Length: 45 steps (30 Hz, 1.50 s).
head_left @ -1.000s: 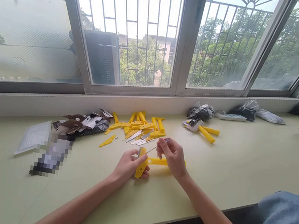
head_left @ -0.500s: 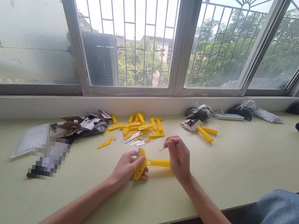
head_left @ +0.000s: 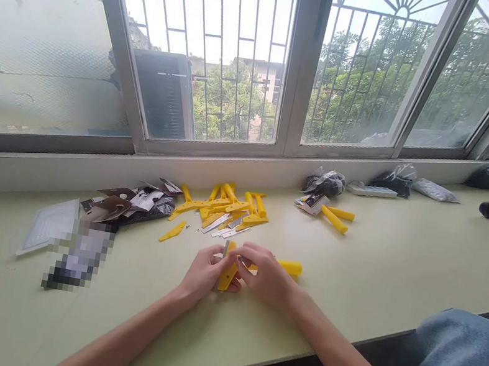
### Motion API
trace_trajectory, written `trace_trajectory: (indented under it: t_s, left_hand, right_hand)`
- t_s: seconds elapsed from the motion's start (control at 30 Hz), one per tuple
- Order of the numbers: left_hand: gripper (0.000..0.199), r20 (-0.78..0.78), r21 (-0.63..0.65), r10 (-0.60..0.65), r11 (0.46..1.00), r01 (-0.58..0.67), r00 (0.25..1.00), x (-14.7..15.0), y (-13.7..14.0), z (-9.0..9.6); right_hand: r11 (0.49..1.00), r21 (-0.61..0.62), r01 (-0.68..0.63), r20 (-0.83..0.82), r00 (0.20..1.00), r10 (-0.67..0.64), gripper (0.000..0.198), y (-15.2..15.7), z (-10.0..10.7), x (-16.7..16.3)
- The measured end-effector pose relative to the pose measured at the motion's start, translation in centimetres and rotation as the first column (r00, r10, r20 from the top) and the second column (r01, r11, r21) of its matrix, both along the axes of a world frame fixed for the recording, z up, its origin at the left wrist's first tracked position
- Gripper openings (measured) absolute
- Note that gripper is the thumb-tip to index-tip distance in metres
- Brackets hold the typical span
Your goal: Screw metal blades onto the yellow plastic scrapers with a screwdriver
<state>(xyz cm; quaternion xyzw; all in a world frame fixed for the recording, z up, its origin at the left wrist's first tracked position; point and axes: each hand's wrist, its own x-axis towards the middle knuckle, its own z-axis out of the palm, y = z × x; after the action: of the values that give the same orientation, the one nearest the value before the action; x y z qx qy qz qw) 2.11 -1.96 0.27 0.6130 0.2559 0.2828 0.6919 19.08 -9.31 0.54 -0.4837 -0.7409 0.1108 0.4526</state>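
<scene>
The left hand (head_left: 207, 268) has its fingers clamped on the head of the yellow scraper (head_left: 226, 279), held above the near part of the counter (head_left: 374, 275), handle pointing right. If this grip slips, the grey blade (head_left: 226, 249) along the head could perhaps cut the fingertips close to it. A sideways push from the right hand (head_left: 266, 272) might cause such a slip. The right hand covers part of the handle. Whether its fingers close on something small, one cannot tell.
</scene>
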Motion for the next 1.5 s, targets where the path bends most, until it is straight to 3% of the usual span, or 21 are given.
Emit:
trace_trajectory:
  t_s: [0.3, 0.57, 0.87, 1.5]
  left_hand:
    - [0.057, -0.030, -0.015, 0.012, 1.000, -0.013, 0.999, 0.0, -0.1, 0.1]
    - [0.040, -0.057, -0.032, -0.048, 0.998, 0.046, 0.997, -0.6, 0.0, 0.8]
    - [0.048, -0.037, -0.011, -0.087, 0.996, 0.087, 0.995, -0.7, -0.1, 0.9]
    - [0.049, 0.016, 0.059, -0.092, 0.994, 0.091, 0.996, -0.3, -0.5, 0.5]
  right_hand:
    - [0.999, -0.052, -0.002, -0.087, 0.996, -0.002, 0.010, 0.6, 0.2, 0.9]
    - [0.999, -0.024, 0.021, -0.129, 0.991, -0.024, 0.009, 0.9, 0.2, 0.8]
    - [0.997, 0.020, 0.076, -0.200, 0.977, -0.071, 0.014, 1.0, 0.2, 0.1]
    - [0.978, -0.184, 0.098, -0.298, 0.943, -0.150, 0.017, 0.9, 1.1, 0.6]
